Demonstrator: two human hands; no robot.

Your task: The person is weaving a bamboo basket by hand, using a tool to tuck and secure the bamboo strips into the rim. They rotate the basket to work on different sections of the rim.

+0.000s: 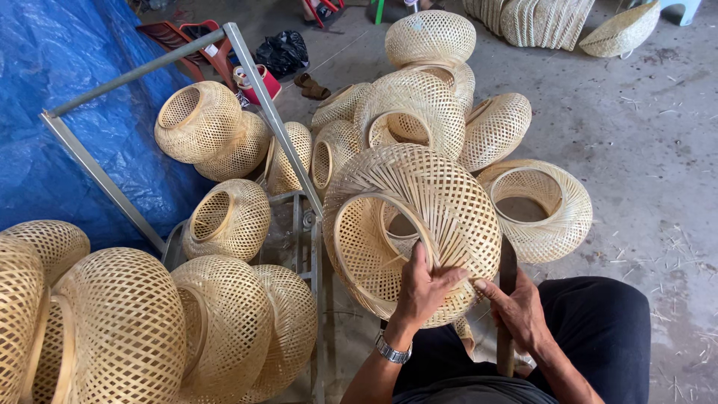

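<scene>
A round woven bamboo basket (426, 202) rests tilted in front of me, its open mouth facing left. My left hand (422, 288), with a metal watch on the wrist, lies flat on its lower rim, fingers spread over the weave. My right hand (516, 310) is closed around a dark stick-like tool (507, 269) held upright beside the basket's right edge, thumb pointing toward the weave. My legs in dark trousers (598, 329) are below.
Several similar woven baskets (419, 112) lie piled on the concrete floor behind. More sit at the left (127, 329) on a metal cart frame (277, 120). A blue tarpaulin (67, 90) covers the left side. Stacked baskets (531, 19) stand far back.
</scene>
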